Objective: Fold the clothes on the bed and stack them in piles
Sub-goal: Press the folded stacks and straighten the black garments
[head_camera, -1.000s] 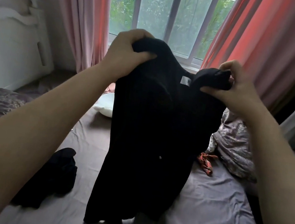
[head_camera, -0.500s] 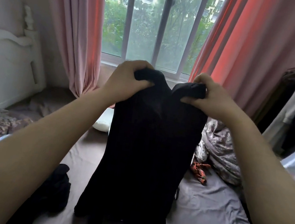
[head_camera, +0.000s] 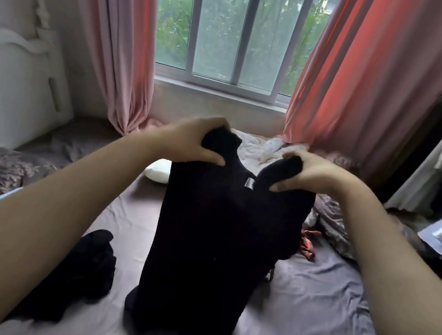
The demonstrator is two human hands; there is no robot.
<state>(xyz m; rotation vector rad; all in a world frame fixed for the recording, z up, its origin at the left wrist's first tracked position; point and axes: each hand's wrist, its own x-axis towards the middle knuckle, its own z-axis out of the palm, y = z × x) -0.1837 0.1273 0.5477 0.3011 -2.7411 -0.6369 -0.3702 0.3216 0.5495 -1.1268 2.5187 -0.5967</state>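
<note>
The left hand (head_camera: 189,141) and right hand (head_camera: 309,177) are each gripping a top corner of the black garment (head_camera: 217,246), fingers curled round the cloth. It is hanging over the middle of the bed (head_camera: 322,309), its lower edge touching the sheet. Bare sheet is lying toward the right edge; a black bundle (head_camera: 83,270) is lying near the left.

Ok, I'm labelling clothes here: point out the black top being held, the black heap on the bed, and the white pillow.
black top (head_camera: 215,237), head view, middle of its front.
black heap (head_camera: 86,270), head view, centre.
white pillow (head_camera: 158,171), head view, visible middle.
</note>
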